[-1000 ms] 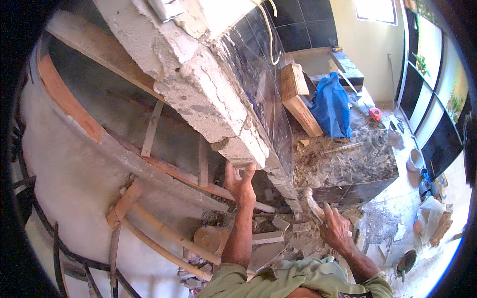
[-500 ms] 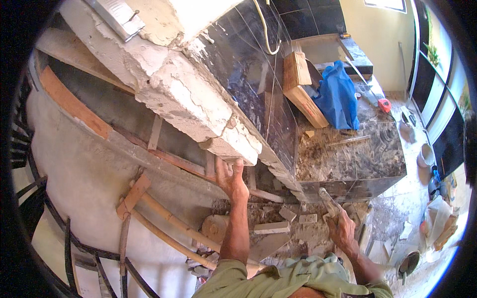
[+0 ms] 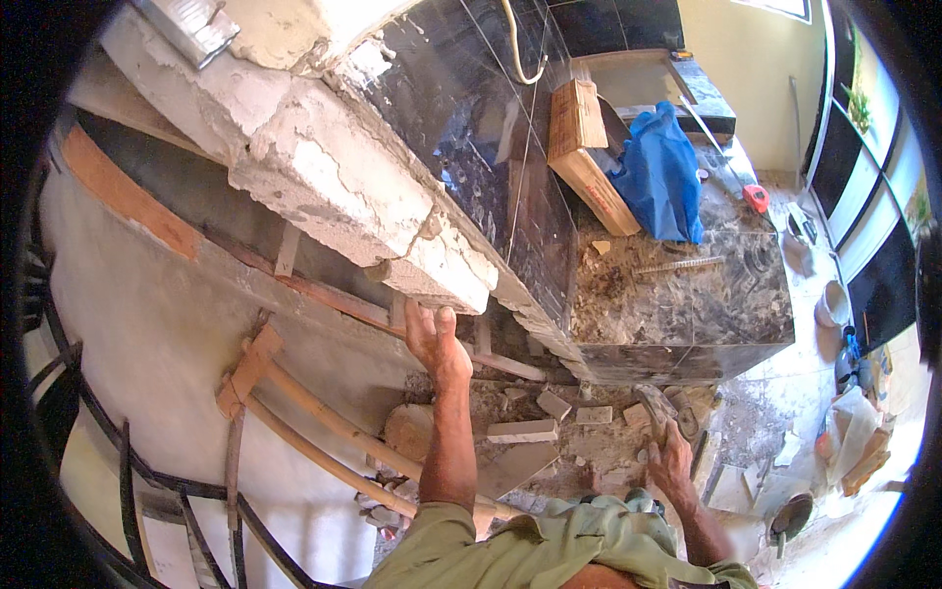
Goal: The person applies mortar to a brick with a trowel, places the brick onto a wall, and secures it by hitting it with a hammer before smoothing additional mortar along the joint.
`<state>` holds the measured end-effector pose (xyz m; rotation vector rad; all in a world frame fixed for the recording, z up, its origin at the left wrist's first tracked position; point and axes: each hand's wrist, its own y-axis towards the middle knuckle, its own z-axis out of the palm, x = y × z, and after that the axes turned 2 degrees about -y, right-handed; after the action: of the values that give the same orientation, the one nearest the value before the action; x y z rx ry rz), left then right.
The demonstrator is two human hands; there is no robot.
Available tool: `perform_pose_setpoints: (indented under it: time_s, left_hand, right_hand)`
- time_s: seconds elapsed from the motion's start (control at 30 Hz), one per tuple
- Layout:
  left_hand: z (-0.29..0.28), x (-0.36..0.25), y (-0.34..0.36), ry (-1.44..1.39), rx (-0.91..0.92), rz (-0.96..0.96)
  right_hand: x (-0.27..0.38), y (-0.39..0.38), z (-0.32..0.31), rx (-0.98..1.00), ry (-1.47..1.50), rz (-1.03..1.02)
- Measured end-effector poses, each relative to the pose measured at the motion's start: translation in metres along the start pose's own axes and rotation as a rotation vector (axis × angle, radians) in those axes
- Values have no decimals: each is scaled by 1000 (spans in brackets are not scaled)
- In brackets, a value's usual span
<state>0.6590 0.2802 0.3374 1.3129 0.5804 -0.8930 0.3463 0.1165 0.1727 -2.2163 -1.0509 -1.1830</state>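
Observation:
My left hand [image 3: 437, 341] grips the lower end of a long, cracked, white plaster-covered beam [image 3: 339, 191], fingertips pressed against it. My right hand [image 3: 667, 452] is closed around a dusty, elongated hand tool [image 3: 655, 404], lower down and to the right, apart from the beam; its exact kind is unclear. Glossy black tiles [image 3: 461, 108] line the beam's right side, and a metal piece [image 3: 196, 25] lies at its upper end. Below the hands, broken pieces [image 3: 520, 432] and dust cover the floor.
A dusty tiled ledge [image 3: 736, 294] holds a cardboard box [image 3: 589, 187], blue sheet [image 3: 657, 177] and red tape measure [image 3: 755, 198]. Curved wooden forms [image 3: 132, 191], poles [image 3: 319, 407] and black railing [image 3: 128, 491] fill the left. A bucket [image 3: 832, 306] and bagged items [image 3: 852, 427] stand right.
My right hand has dropped lower with the tool, farther from the beam. My left hand stays at the beam's end; the whole view has shifted slightly.

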Motion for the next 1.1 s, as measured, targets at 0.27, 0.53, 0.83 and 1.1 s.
perform_pose_setpoints:
  time_s: [0.27,0.53,0.83,1.1]
  left_hand:
    - [-12,0,-12,-49,8,-73]
    - [-17,7,-31,7,-24,-140]
    - [-53,27,-156,279,-6,-527]
    - [-86,37,-294,336,69,-896]
  right_hand:
    - [-19,-12,-4,87,-10,179]
    - [-45,-33,-9,63,-17,257]
    - [-69,6,-57,-12,211,314]
    - [-121,155,-101,26,281,329]
